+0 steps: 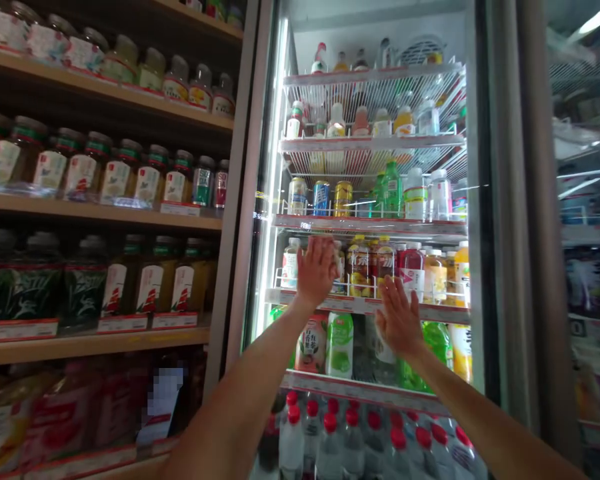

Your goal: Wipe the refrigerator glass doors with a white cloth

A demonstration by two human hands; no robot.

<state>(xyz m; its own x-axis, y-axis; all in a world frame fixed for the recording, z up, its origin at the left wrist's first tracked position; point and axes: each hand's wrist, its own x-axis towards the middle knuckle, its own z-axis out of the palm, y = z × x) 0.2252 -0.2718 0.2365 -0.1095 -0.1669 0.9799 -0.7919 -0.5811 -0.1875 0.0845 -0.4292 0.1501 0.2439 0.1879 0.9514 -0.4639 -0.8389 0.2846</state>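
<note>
Both my arms stretch out toward a lit drinks fridge. My left hand is raised with its fingers extended and holds nothing. Behind it, partly covered, stands a row of bottles, with a white-labelled bottle just to its left. Lower and to the right, my right hand has its fingers spread and nothing in it. Brown tea bottles with yellow caps show between the two hands, and a dark red bottle is above the right one. I cannot tell whether either palm touches the fridge's glass.
Wooden shelves with several rows of bottles stand on the left. Red-capped water bottles fill the fridge bottom. Cans and green bottles occupy a higher wire shelf. A metal frame runs down the fridge's right side.
</note>
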